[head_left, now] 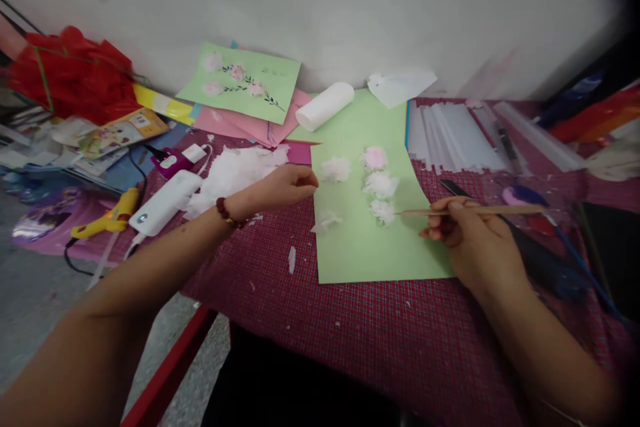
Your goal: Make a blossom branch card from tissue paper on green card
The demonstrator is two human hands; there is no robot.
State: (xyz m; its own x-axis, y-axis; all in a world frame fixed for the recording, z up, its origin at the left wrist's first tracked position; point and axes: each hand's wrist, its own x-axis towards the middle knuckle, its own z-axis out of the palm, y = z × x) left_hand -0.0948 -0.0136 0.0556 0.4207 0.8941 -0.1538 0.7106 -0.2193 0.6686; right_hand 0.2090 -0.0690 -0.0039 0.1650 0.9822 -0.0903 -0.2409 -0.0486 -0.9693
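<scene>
My right hand (475, 240) grips a thin wooden stick (510, 209) with a tapered end. Its tip points left and reaches the edge of a small white paper flower (383, 212) on the light green sheet (370, 253). Above that flower are another white flower (380, 183) and a pale pink one (375, 158). White paper pieces (335, 169) lie at the sheet's left side. Beside the sheet's left edge, my left hand (287, 188) is closed, thumb and fingers together; whether they pinch anything is hidden. A heap of white tissue paper (235, 177) lies behind it.
A finished green card with pink flowers (240, 83) and a white paper roll (325, 107) lie at the back. On the left are a white power bank (165, 202) and a yellow glue gun (110, 215). White strips (455, 137) lie right. Red material (73, 77) is piled far left.
</scene>
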